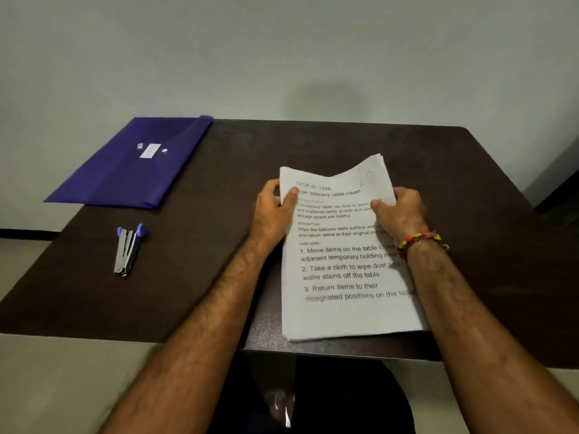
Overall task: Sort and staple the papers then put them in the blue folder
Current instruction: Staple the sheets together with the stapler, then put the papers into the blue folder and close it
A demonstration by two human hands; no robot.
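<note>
A stack of white printed papers [344, 270] lies on the dark table near its front edge, its top end lifted and bowed. My left hand [272, 211] grips the stack's upper left edge, thumb on the top sheet. My right hand [399, 211], with a beaded bracelet at the wrist, grips the upper right edge. The blue folder [138, 164] lies flat at the table's far left corner, partly overhanging the edge. A silver stapler with blue ends [128, 250] rests on the table left of my left arm.
The dark brown table [219, 198] stands against a pale wall. Bare tabletop lies between the stapler and the papers and to the right of my right arm. My legs show below the table's front edge.
</note>
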